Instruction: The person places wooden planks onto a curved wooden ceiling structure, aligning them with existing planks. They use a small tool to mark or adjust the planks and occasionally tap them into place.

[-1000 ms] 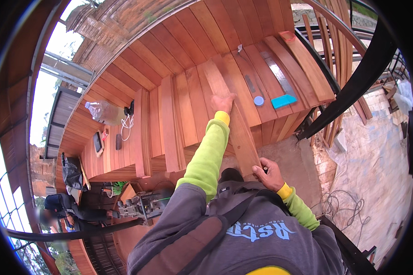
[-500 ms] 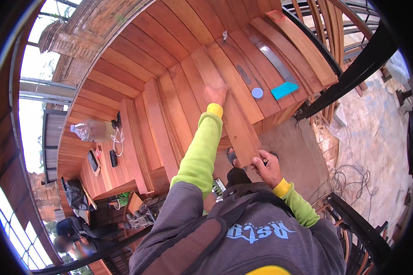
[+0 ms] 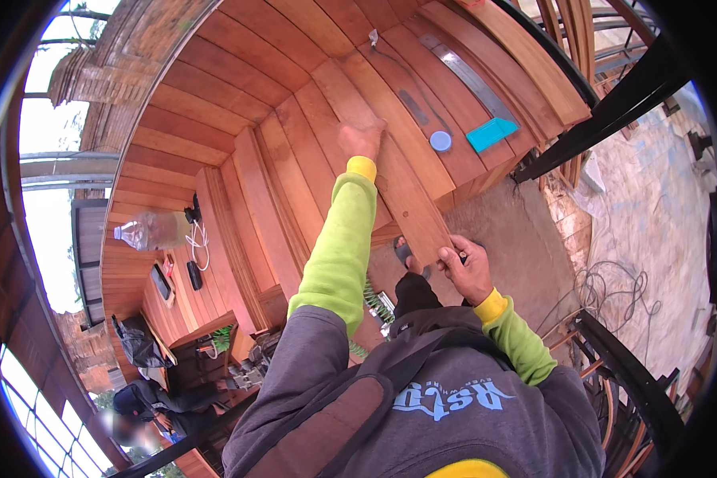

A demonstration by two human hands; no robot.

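Hands work one long plank (image 3: 390,163) lying along the boards of a red-brown wooden deck (image 3: 239,111). The left hand (image 3: 362,137), at the end of a lime-green sleeve, lies on the plank's top face partway along; its fingers are spread rather than closed round the wood, though how firmly it presses cannot be told. The right hand (image 3: 468,269) is curled over the near end of the plank, fingers wrapped at its corner, where that end juts out past the deck edge above a dirt floor (image 3: 518,231). Just beyond the plank on the person's right lie a round blue lid (image 3: 440,141), a turquoise flat piece (image 3: 492,133) and a long metal ruler (image 3: 466,76). Well apart, to the left, a clear plastic bottle (image 3: 153,231) lies on the deck.
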